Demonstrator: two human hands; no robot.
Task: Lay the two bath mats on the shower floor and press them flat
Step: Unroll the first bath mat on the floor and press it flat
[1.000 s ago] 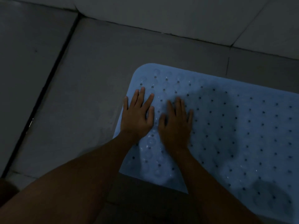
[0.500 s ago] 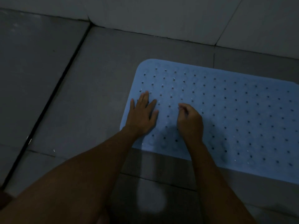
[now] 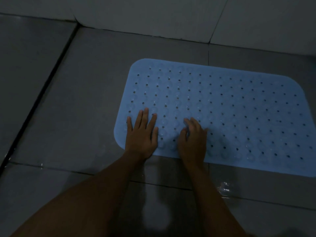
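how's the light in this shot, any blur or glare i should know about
Head view: very dim overall, with the blue bath mat the brightest thing; the right hand is motion-blurred at the fingers, the left hand sharper; small wet glints on the floor tiles; a soft pale smudge low in the centre.

No text, label, brand, number or sign can be read anywhere in the view.
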